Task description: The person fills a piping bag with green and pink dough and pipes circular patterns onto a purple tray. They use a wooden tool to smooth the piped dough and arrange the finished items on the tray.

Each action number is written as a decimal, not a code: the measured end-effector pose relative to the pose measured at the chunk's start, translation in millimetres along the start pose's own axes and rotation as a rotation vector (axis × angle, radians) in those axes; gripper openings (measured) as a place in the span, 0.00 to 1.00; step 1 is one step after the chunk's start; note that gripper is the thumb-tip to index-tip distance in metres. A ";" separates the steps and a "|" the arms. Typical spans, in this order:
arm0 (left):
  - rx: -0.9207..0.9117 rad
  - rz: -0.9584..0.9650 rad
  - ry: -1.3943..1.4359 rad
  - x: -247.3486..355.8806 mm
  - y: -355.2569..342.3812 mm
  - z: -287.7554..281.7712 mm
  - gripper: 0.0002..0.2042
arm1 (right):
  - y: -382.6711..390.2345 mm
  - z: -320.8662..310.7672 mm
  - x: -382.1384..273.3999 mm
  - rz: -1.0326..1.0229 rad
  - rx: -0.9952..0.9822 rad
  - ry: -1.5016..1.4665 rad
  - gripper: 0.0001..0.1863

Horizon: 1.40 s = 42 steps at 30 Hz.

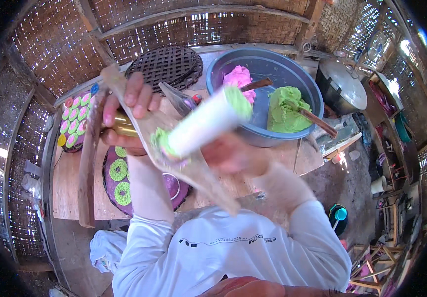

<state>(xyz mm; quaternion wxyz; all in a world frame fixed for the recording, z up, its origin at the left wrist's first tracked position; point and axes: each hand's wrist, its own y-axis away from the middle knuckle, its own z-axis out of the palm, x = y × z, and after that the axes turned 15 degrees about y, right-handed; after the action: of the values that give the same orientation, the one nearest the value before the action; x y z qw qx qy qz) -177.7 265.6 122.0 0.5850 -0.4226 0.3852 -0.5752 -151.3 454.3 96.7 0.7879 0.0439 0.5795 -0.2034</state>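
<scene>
My left hand (129, 111) grips a flat wooden board (208, 183) and a gold-coloured cylinder (120, 126). A second wooden bar (87, 173) slants down beside it. A white cylinder (198, 126), blurred, tilts over the board, with green dough at both ends. My right hand (233, 156) is behind and below this cylinder, its fingers smeared by motion, so its grip is unclear. Below my left hand lies a purple round tray (109, 183) with green lacy rings (122, 193) on it, partly hidden by my arm.
Behind are woven mats (164, 64) and a blue basin (283, 64) with pink (237, 76) and green dough (285, 111). Pink-green pieces (75, 119) fill a tray at left. A metal pot (342, 86) and cluttered shelf (381, 99) stand right. A wooden table (70, 198) carries the work.
</scene>
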 end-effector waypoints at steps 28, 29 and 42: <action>0.650 -0.918 -1.921 5.4 103.4 126.7 0.22 | -15.8 37.8 2.6 -0.269 0.066 1.325 0.49; 0.675 -0.973 -1.890 2.3 114.0 126.7 0.23 | -10.3 36.8 14.6 -0.219 0.085 1.273 0.49; 0.808 -0.268 -2.601 56.2 143.8 134.9 0.26 | -9.5 1.6 94.1 0.474 -0.066 0.072 0.34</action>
<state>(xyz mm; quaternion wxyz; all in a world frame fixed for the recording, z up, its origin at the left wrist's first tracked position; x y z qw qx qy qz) 1.0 213.7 35.9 0.5433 -0.4883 -0.6740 0.1102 -130.2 419.8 11.2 0.7936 0.1601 0.5869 0.0082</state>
